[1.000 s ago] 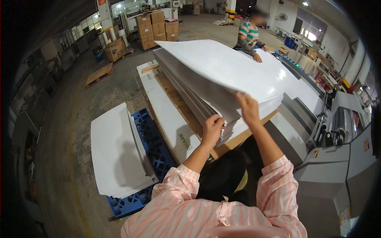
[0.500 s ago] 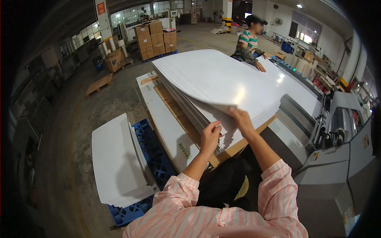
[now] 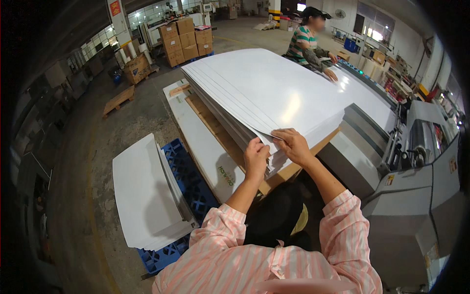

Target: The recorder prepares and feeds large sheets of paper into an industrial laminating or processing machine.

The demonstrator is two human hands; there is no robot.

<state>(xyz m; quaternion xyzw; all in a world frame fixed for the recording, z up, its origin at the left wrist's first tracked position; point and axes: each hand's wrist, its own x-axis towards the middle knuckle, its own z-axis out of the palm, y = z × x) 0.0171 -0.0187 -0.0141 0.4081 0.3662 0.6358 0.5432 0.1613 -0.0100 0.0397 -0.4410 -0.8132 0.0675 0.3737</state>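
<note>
A tall stack of large, glossy white sheets (image 3: 249,88) fills the middle of the view, its layers fanned slightly along the left edge. At its near corner my right hand (image 3: 293,146) pinches the top sheet's edge, fingers above and thumb lower down. Just left of it, my left hand (image 3: 256,159) has its fingers closed on the corner of the sheets. The two hands are close together, and how many sheets lie between the fingers cannot be made out.
A lower stack of white sheets (image 3: 144,196) rests on a blue plastic pallet (image 3: 183,171) to my left. A white board (image 3: 196,132) runs beside the big stack. On the right stands a grey machine (image 3: 406,210) with rollers. Across the stack, a co-worker (image 3: 306,44) reaches over the sheets.
The raised corner of the top sheet has come down toward the stack. My right hand has shifted left and lower with it, nearer my left hand, which has moved up to the corner.
</note>
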